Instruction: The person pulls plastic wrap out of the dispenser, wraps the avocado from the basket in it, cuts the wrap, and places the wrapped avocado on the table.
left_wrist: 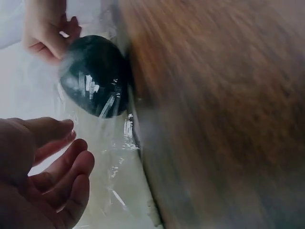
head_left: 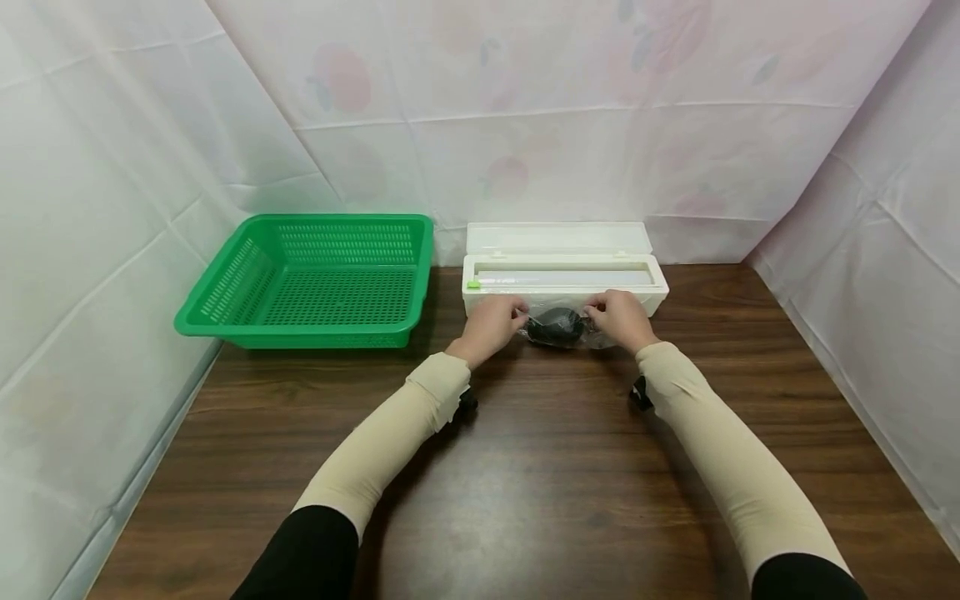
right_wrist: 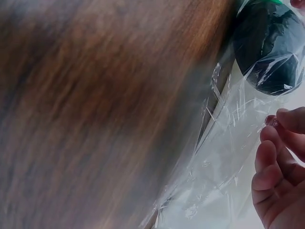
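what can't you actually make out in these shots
- What the dark round thing is: in the head view it is small and the hands flank it; in both wrist views creased plastic wrap covers it.
- Whether the left hand's fingers pinch the wrap: left wrist view shows them loosely curled, contact unclear.
- The roll inside the white box: too small, partly behind the front wall.
- The table's grain: blurred in both wrist views.

Lower frame: bare table (head_left: pixel 525 500), open passage.
Upper centre: white dispenser box (head_left: pixel 562 275) blocks the back.
Upper left: green basket (head_left: pixel 225 283), small gap beside box.
Sides: cloth walls (head_left: pixel 885 250) close in.
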A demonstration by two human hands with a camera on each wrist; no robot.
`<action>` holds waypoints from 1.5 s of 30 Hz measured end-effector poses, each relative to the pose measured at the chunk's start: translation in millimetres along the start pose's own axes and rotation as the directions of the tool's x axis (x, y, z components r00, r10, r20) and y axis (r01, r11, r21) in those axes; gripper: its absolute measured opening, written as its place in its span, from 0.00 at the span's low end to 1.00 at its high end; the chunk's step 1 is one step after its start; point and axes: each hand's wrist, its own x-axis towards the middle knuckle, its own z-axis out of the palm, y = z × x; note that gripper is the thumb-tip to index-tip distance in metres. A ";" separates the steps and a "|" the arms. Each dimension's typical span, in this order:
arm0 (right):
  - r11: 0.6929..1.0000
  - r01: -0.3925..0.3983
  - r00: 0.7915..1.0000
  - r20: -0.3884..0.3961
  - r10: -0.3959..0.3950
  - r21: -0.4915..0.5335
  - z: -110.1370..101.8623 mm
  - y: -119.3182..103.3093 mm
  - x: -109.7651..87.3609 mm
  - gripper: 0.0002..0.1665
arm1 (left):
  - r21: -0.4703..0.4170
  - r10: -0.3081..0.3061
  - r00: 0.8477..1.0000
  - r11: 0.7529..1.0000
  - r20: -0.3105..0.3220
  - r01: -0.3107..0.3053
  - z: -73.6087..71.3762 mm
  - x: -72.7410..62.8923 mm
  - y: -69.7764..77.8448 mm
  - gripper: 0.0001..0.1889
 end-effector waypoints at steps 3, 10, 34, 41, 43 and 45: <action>1.000 -0.010 1.000 0.006 0.010 -0.024 1.0 -1.3 1.5 0.12 | 0.055 0.013 0.999 0.998 -0.034 -0.011 4.5 2.4 -0.4 0.08; 0.998 -0.009 1.000 0.010 0.010 -0.068 3.8 -3.4 4.5 0.13 | 0.092 -0.012 0.997 0.996 -0.073 0.018 12.6 5.9 -2.8 0.11; 0.997 -0.076 0.997 0.026 0.076 -0.010 -17.5 -6.4 -9.0 0.17 | -0.083 -0.082 0.996 0.993 0.028 0.084 3.0 -0.1 7.3 0.12; 0.965 0.247 0.964 -0.081 -0.254 -0.088 -10.7 -22.1 -26.1 0.15 | -0.032 0.093 0.995 0.995 0.043 -0.092 5.5 2.4 17.0 0.14; 0.933 0.338 0.938 -0.034 -0.345 -0.123 -4.2 -25.7 -29.1 0.19 | 0.012 0.119 0.990 0.993 0.072 -0.120 8.0 3.6 19.5 0.17; 0.917 0.370 0.927 -0.004 -0.375 -0.151 1.8 -27.9 -30.5 0.24 | 0.050 0.137 0.986 0.989 0.091 -0.142 10.8 5.1 21.7 0.20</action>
